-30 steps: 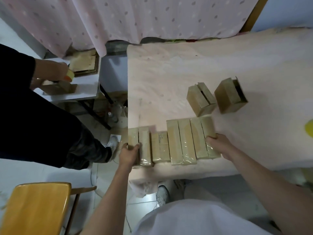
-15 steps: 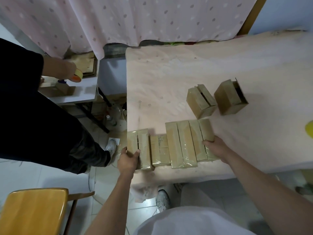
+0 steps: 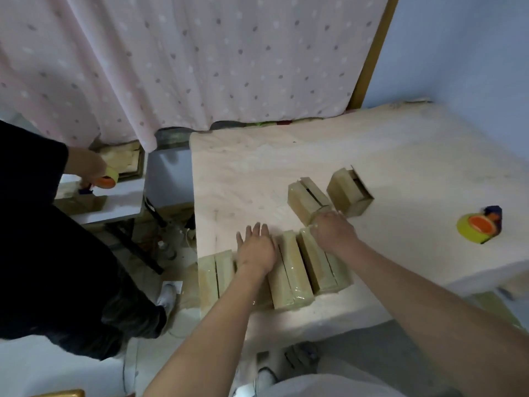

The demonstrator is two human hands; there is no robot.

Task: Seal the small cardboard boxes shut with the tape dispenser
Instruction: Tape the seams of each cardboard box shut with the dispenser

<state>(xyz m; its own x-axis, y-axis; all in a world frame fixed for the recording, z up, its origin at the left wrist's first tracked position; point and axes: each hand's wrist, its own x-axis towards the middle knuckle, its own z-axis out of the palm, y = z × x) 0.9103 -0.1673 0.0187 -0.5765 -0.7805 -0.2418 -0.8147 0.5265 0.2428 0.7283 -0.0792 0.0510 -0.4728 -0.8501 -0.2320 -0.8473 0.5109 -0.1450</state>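
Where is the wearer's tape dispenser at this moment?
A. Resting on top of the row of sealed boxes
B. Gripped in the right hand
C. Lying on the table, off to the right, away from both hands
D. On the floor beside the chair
C: the yellow-and-orange tape dispenser lies alone on the table, well right of the right hand and the left hand, which are over the boxes.

1. Your left hand [image 3: 255, 247] lies flat, palm down, fingers extended and together.
2. Your right hand [image 3: 332, 231] is curled, knuckles up; grip unclear.
3. Both forearms are bare and reach forward.
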